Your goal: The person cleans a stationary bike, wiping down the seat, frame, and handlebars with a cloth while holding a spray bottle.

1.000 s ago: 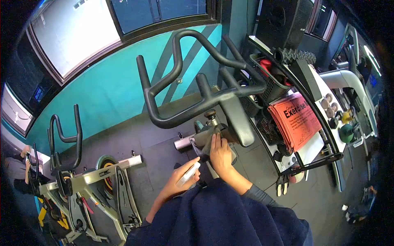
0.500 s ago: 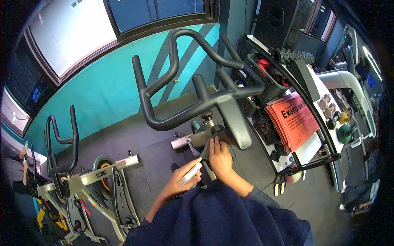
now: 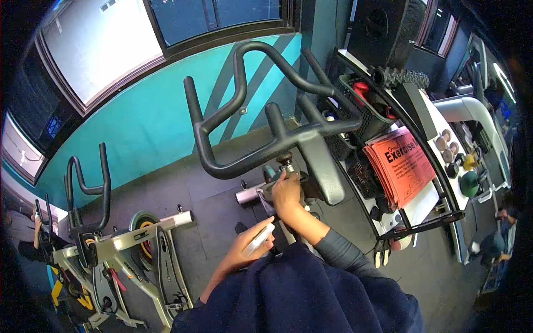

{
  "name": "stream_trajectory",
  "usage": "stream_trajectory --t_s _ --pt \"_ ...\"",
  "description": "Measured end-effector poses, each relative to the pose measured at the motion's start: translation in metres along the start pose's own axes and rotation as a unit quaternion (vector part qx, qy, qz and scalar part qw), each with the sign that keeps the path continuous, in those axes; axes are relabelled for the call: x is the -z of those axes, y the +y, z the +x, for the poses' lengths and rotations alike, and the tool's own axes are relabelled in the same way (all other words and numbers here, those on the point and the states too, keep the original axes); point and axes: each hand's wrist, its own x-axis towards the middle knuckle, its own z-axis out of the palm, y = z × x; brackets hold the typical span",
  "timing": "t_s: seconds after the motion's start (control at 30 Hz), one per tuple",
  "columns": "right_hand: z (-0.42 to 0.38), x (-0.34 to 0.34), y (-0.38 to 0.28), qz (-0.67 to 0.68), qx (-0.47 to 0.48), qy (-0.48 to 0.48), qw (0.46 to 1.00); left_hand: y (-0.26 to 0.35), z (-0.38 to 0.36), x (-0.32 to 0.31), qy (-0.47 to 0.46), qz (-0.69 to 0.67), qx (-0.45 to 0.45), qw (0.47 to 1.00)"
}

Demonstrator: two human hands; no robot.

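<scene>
My left hand [image 3: 250, 244] is closed around a small white object [image 3: 259, 240] with rounded edges, whose exact kind I cannot make out. My right hand [image 3: 288, 195] is bent over the frame of an exercise bike, just below its adjustment knob [image 3: 285, 160]. It presses a grey cloth against the frame; the palm and fingers hide nearly all of the cloth. Above both hands spread the bike's black handlebars [image 3: 239, 166], with a padded black centre piece [image 3: 323, 172] to the right of my right hand.
On the left stands another exercise bike [image 3: 125, 250], and a person's arm [image 3: 38, 230] shows beyond it. A shelf rack [image 3: 427, 222] at right holds orange exercise sheets [image 3: 401, 166], a black basket [image 3: 366, 125] and dumbbells [image 3: 447, 143]. Another person [image 3: 493, 247] is at the far right.
My right hand has slid up and slightly left along the bike frame, towards the knob, with the cloth now mostly hidden under it. My left hand stays nearly still with the white object.
</scene>
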Motion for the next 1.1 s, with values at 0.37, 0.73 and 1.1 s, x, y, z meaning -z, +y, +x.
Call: stream_trajectory --t_s 0.37,0.73,1.1 --pt "0.038 0.009 -0.013 -0.347 0.066 -0.136 0.926 0.007 -0.007 0.001 0.001 -0.012 0.005 1.0" --pt "-0.02 0.015 0.003 -0.396 0.182 -0.045 0.899 0.003 -0.012 0.002 0.002 -0.007 0.003 1.0" --pt "-0.076 0.012 0.036 -0.285 0.203 0.049 0.936 0.007 0.002 -0.003 -0.027 -0.004 -0.013 1.0"
